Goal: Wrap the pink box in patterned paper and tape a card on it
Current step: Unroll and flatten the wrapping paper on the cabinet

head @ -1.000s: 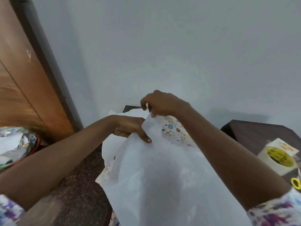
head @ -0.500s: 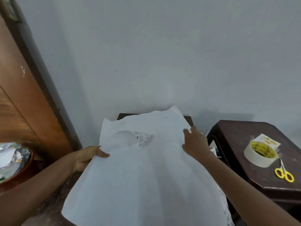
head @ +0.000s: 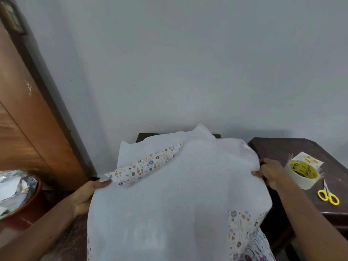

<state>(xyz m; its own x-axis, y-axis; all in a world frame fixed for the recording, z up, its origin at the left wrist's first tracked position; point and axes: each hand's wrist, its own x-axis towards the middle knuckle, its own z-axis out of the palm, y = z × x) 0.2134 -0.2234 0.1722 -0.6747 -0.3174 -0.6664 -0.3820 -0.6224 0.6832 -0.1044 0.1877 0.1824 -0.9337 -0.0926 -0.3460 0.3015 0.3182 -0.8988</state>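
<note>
Left hand (head: 88, 193) and right hand (head: 271, 174) each gripped 1 side edge of the large white-backed, dot-patterned paper sheet (head: 178, 194), stretching it flat, plain side up, so the pink box (unseen, possibly hidden beneath) could sit inside.

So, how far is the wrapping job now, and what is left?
Early stage. Done: the patterned paper is opened out, white side up, one corner folded over. In hand: the left hand and right hand grip its side edges. Left: no pink box is in view, so all the wrapping; the tape roll, scissors and what looks like the card lie unused on the side table.
</note>
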